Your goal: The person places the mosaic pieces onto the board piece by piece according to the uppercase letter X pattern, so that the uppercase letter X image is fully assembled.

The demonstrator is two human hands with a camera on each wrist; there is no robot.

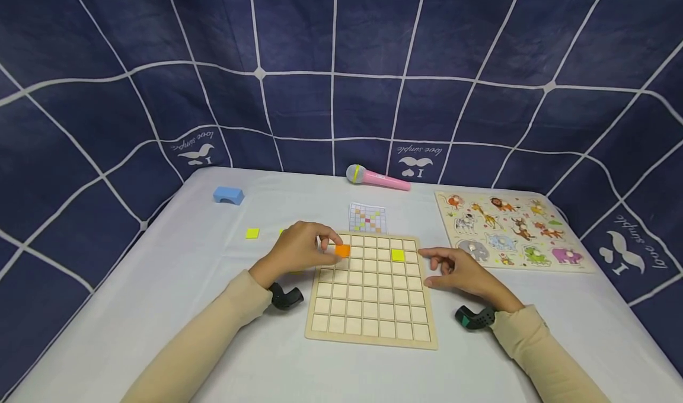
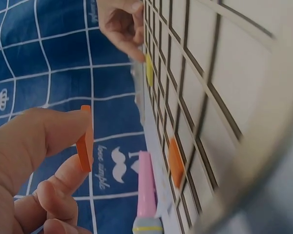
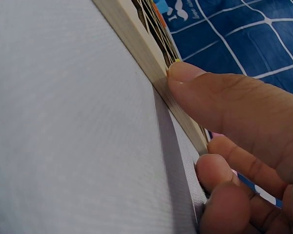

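Observation:
My left hand [image 1: 301, 246] is over the upper left of a wooden grid board [image 1: 370, 339]. Between its thumb and a finger it pinches a thin orange square tile [image 2: 85, 141]. A second orange tile [image 2: 176, 163] lies in the grid in the left wrist view. One yellow tile [image 1: 398, 255] sits in a cell toward the board's upper right. My right hand [image 1: 461, 271] is at the board's right side, loosely bent. In the right wrist view its thumb [image 3: 205, 92] rests against the board's edge and the other fingers are close by.
Left of the board lies a loose yellow tile [image 1: 252, 233], with others partly hidden by the left hand. A printed color-grid card [image 1: 367, 218] is behind the board. Farther back are a blue arch block [image 1: 228, 195] and a pink toy microphone [image 1: 381, 180]. An animal puzzle [image 1: 501, 225] lies at right.

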